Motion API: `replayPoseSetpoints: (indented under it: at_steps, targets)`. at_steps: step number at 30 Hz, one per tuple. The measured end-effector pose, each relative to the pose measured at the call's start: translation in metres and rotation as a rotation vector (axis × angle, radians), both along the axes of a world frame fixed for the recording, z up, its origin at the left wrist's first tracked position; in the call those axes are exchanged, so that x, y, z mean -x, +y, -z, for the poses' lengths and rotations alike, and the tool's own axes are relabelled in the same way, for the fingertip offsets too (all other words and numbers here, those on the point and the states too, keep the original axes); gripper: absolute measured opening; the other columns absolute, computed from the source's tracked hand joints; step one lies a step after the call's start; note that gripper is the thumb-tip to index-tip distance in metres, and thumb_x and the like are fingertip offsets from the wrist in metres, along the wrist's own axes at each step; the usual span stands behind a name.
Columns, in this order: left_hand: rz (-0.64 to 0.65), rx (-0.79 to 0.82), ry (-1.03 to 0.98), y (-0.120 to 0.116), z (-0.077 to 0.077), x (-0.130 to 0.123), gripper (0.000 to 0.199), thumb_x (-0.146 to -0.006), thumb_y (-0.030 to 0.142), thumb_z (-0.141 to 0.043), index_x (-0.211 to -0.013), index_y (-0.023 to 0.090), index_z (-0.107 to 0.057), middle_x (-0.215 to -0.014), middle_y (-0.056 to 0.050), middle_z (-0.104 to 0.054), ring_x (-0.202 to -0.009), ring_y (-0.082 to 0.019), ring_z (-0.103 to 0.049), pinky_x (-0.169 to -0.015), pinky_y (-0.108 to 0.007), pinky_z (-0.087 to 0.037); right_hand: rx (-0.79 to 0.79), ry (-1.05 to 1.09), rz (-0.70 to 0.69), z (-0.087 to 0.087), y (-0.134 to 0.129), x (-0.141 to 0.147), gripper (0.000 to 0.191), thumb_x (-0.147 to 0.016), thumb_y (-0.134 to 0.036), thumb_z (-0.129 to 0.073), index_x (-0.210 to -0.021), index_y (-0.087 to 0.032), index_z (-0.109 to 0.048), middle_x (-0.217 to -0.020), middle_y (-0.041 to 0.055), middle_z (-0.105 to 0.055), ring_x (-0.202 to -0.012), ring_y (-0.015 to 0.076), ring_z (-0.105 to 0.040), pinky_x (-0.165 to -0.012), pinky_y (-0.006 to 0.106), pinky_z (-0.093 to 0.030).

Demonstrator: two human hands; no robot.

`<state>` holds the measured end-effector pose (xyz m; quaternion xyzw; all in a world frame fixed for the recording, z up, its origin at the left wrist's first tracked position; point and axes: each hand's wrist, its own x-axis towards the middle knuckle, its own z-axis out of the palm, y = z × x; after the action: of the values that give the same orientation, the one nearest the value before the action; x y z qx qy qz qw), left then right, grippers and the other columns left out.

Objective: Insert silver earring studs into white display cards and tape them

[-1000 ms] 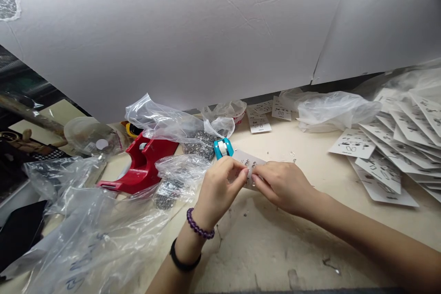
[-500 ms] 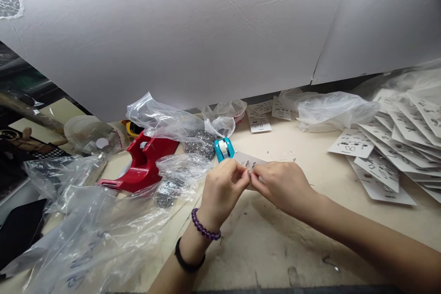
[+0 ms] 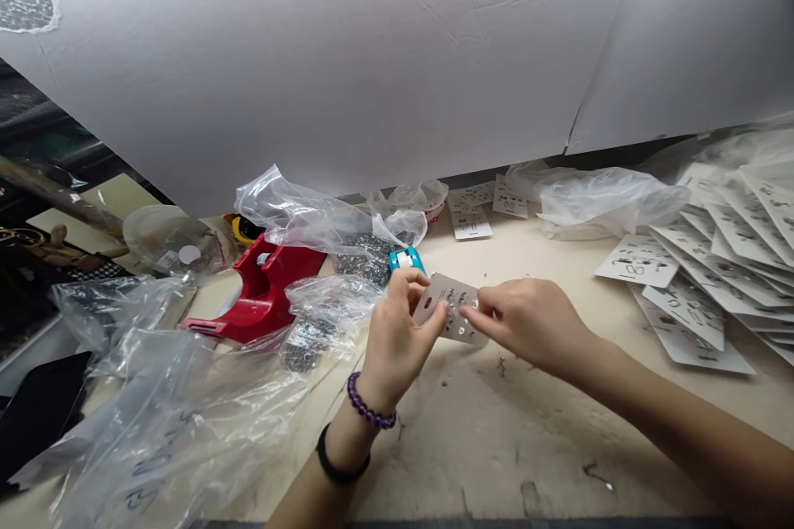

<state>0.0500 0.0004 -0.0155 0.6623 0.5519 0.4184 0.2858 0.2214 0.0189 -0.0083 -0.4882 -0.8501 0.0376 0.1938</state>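
Note:
My left hand (image 3: pixel 400 331), with a purple bead bracelet and a black band at the wrist, pinches a white earring card (image 3: pixel 439 288) by its left part. Several small shiny studs sit in rows on this card, which tilts above the table. Over the card's right side my right hand (image 3: pixel 527 318) is closed, thumb and index fingertips near the studs. Anything between those fingertips is too small or hidden to make out. Just behind the left fingers stands a small turquoise tape dispenser (image 3: pixel 406 259).
A red tape dispenser (image 3: pixel 264 289) and clear plastic bags (image 3: pixel 179 430) lie at left. Filled earring cards (image 3: pixel 719 264) are piled at right, with more cards (image 3: pixel 470 219) at the back by a white bag (image 3: pixel 611 198). Small metal bits (image 3: pixel 599 475) dot the table.
My hands have moved apart a little from a pinch together at the card. The card now shows more of its face, and the right hand has shifted right.

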Motion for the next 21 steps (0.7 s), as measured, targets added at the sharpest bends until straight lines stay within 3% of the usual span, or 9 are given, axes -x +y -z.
replayPoseSetpoints:
  at_steps: [3, 5, 8, 10, 15, 21]
  targets:
    - [0.023, 0.091, -0.177, 0.002, 0.001, 0.001, 0.03, -0.076, 0.027, -0.057, -0.094, 0.022, -0.033, -0.074, 0.002, -0.059, -0.066, -0.012, -0.058, -0.058, -0.022, -0.045, 0.033, 0.262, 0.062, -0.001, 0.009, -0.012, 0.022, -0.081, -0.036, -0.048, -0.074, -0.017, -0.057, -0.074, 0.0044, -0.061, -0.07, 0.0153, -0.054, -0.06, 0.026, -0.037]
    - [0.023, 0.159, -0.302, 0.005, 0.001, 0.002, 0.035, -0.075, 0.029, -0.06, -0.094, 0.022, -0.032, -0.078, 0.0, -0.06, -0.068, -0.013, -0.06, -0.059, -0.024, -0.048, 0.167, 0.419, 0.047, 0.001, 0.014, -0.017, 0.024, -0.078, -0.035, -0.053, -0.094, -0.017, -0.055, -0.094, 0.0071, -0.06, -0.087, 0.0179, -0.054, -0.071, 0.028, -0.042]
    - [0.029, 0.269, -0.473, 0.009, -0.002, 0.004, 0.044, -0.072, 0.029, -0.064, -0.099, 0.021, -0.03, -0.081, -0.003, -0.062, -0.07, -0.015, -0.061, -0.061, -0.028, -0.051, 0.55, 0.578, -0.064, 0.001, 0.019, -0.021, 0.026, -0.078, -0.036, -0.052, -0.097, -0.018, -0.054, -0.096, 0.0054, -0.06, -0.083, 0.0153, -0.057, -0.068, 0.026, -0.045]
    - [0.077, 0.36, -0.533, 0.01, -0.005, 0.005, 0.049, -0.071, 0.028, -0.065, -0.103, 0.02, -0.03, -0.083, -0.004, -0.063, -0.072, -0.016, -0.062, -0.063, -0.03, -0.052, 0.686, 0.638, -0.104, 0.0, 0.019, -0.023, 0.021, -0.079, -0.036, -0.051, -0.089, -0.017, -0.056, -0.088, 0.0035, -0.061, -0.075, 0.0134, -0.057, -0.063, 0.024, -0.045]
    - [0.21, 0.565, -0.474, 0.009, -0.01, 0.01, 0.061, -0.067, 0.029, -0.069, -0.115, 0.02, -0.032, -0.084, -0.005, -0.061, -0.071, -0.017, -0.062, -0.058, -0.028, -0.051, 0.663, 0.604, -0.05, -0.006, 0.015, -0.023, 0.016, -0.077, -0.031, -0.053, -0.082, -0.017, -0.059, -0.082, 0.0018, -0.062, -0.07, 0.0121, -0.056, -0.061, 0.023, -0.043]
    - [0.209, 0.509, -0.373, 0.007, -0.004, 0.006, 0.054, -0.067, 0.026, -0.067, -0.111, 0.02, -0.036, -0.076, 0.0, -0.055, -0.066, -0.011, -0.055, -0.057, -0.022, -0.047, 0.59, 0.518, -0.049, -0.012, 0.008, -0.018, 0.014, -0.076, -0.027, -0.051, -0.079, -0.017, -0.061, -0.079, 0.001, -0.063, -0.068, 0.0121, -0.055, -0.059, 0.023, -0.042]
